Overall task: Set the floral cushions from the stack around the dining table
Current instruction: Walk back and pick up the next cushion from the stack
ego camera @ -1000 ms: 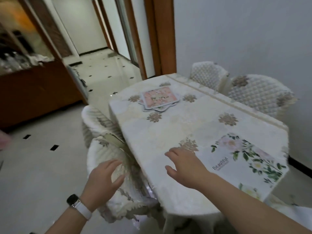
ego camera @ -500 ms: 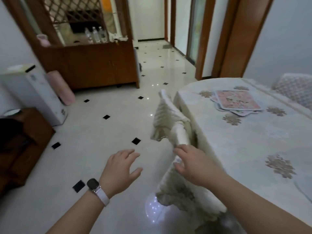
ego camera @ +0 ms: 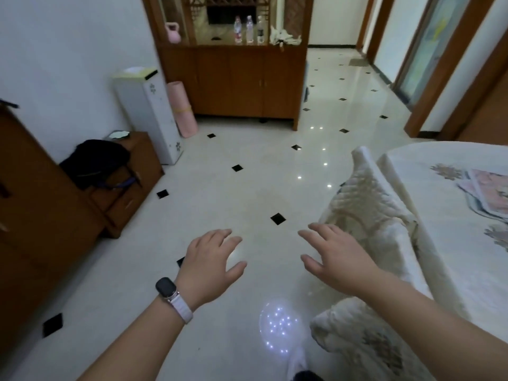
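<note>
The stack of pink floral cushions (ego camera: 489,192) lies on the dining table (ego camera: 439,193) at the right edge of the view, partly cut off. A chair with a cream quilted cover (ego camera: 368,215) stands against the table's near side. My right hand (ego camera: 338,257) hovers open just left of that chair, fingers spread, holding nothing. My left hand (ego camera: 211,262), a watch on its wrist, is open over the bare floor, well away from the table.
Ahead is pale tiled floor (ego camera: 247,188) with small black diamonds. A wooden sideboard (ego camera: 236,78) with bottles stands at the back, a white appliance (ego camera: 148,114) and a pink rolled mat (ego camera: 181,105) beside it. A low wooden cabinet with a dark bag (ego camera: 99,163) is at left.
My view has swung left, from the table toward the floor and sideboard. My right hand has come off the chair's cover and now floats free; both hands stay open.
</note>
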